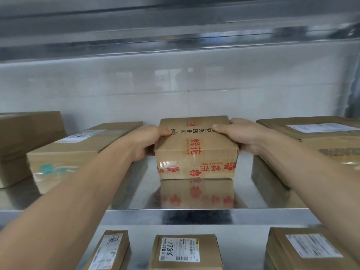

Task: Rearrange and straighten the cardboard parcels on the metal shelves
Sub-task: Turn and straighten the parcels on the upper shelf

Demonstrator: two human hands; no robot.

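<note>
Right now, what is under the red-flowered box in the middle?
Only the shiny metal shelf, which mirrors the red-flowered box. Left hand and right hand grip its sides. Anything beneath its base is covered.

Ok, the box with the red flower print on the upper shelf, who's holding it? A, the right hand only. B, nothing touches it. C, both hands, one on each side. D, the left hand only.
C: the left hand and the right hand each grip one side of the red-printed box, thumbs on top.
</note>
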